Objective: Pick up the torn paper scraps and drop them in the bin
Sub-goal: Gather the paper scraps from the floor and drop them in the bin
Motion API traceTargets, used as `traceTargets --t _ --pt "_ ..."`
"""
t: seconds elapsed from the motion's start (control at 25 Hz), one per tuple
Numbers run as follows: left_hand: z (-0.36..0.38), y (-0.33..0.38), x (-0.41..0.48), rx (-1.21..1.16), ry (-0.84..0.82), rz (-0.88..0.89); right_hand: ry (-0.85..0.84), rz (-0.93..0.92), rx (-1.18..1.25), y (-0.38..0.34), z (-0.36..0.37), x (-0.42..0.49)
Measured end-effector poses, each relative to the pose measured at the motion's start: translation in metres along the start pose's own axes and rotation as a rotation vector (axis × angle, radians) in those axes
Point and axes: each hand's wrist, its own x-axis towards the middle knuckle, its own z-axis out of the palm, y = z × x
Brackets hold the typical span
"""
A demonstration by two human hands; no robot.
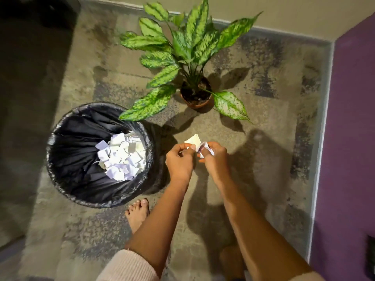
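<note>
Here we hold both hands close together above the carpet (pixel 269 151), just right of the bin (pixel 77 134). Our right hand (pixel 215 159) curls its fingers round a crumpled bunch of white paper scraps (pixel 195 141), and our left hand (pixel 179 161) pinches the near edge of the same bunch with bent fingers. Inside the bin's black liner lies a pile of torn pieces (pixel 121 157). A potted plant (pixel 182 47) stands beyond our hands; a bare foot (pixel 138 216) rests beside the bin.

Arms stretched forward, left hand (pixel 179 161) and right hand (pixel 214 157) nearly touching, both pinching paper scraps (pixel 194 140)
</note>
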Motion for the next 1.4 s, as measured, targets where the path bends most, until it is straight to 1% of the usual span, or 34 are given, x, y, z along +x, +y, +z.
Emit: traceTargets --t 0.12,0.2,0.36,0.44,0.52,0.68,0.76,0.84,0.96,1.04,1.12,1.24,1.28,1.4 --pt "-0.046 0.023 -0.009 -0.077 0.056 0.024 -0.02 -0.052 -0.002 -0.033 0.029 -0.031" --pt "-0.076 0.032 -0.007 -0.125 0.093 0.025 -0.07 -0.095 -0.01 -0.053 0.05 -0.047" --pt "-0.137 0.037 0.005 -0.142 0.189 0.044 -0.152 -0.112 -0.112 -0.071 0.099 -0.067" --pt "-0.163 0.039 0.013 -0.095 0.233 0.053 -0.163 -0.109 -0.263 -0.073 0.12 -0.07" --pt "-0.186 0.04 0.019 -0.011 0.252 0.044 -0.181 -0.098 -0.364 -0.076 0.137 -0.076" --pt "-0.221 0.039 0.029 0.231 0.26 -0.001 -0.199 -0.064 -0.368 -0.082 0.161 -0.085" --pt "-0.234 0.039 0.031 0.268 0.234 -0.015 -0.209 -0.048 -0.377 -0.085 0.168 -0.09" --pt "-0.243 0.041 0.034 0.311 0.218 -0.025 -0.194 -0.071 -0.435 -0.088 0.171 -0.091" --pt "-0.248 0.046 0.034 0.352 0.226 -0.032 -0.204 -0.119 -0.508 -0.094 0.172 -0.091" --pt "-0.243 0.05 0.031 0.378 0.238 -0.032 -0.209 -0.147 -0.515 -0.097 0.169 -0.089" --pt "-0.227 0.054 0.023 0.39 0.238 -0.022 -0.18 -0.174 -0.495 -0.093 0.159 -0.085" --pt "-0.192 0.057 0.007 0.345 0.224 -0.017 -0.101 -0.213 -0.519 -0.091 0.132 -0.078" --pt "-0.175 0.057 0.0 0.342 0.202 -0.012 -0.068 -0.201 -0.493 -0.088 0.118 -0.072" --pt "-0.123 0.058 -0.012 0.279 0.122 0.01 -0.043 -0.163 -0.375 -0.084 0.066 -0.049"
